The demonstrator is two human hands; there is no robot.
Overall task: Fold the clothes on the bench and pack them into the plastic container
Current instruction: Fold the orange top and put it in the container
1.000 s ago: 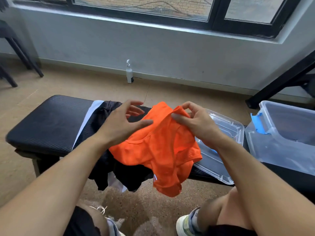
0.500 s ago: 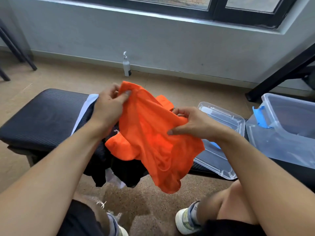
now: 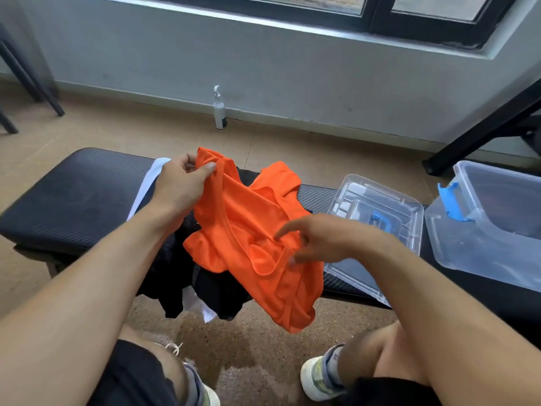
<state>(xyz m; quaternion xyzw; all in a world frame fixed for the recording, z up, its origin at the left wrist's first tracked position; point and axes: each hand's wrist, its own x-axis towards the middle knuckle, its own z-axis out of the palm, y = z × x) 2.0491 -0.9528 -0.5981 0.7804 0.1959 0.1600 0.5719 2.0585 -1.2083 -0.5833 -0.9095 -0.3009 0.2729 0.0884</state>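
An orange shirt (image 3: 248, 230) hangs crumpled above the black padded bench (image 3: 73, 197). My left hand (image 3: 178, 186) pinches its upper edge at the collar between thumb and fingers. My right hand (image 3: 316, 241) is lower and to the right, its fingers reaching into the shirt's folds near the neckline; I cannot tell if they grip the cloth. Under the shirt lies a heap of black clothing (image 3: 175, 273) with a white piece (image 3: 149, 183). The clear plastic container (image 3: 491, 227) with a blue latch stands at the bench's right end.
The container's clear lid (image 3: 377, 227) lies flat on the bench between the shirt and the container. A white pump bottle (image 3: 219, 109) stands on the floor by the wall. Black metal legs (image 3: 480, 127) are at the right. My knees and shoes are below.
My left hand has kept its pinch high on the shirt's edge. My right hand has dropped lower and loosened its pinch, fingers now spread toward the neckline.
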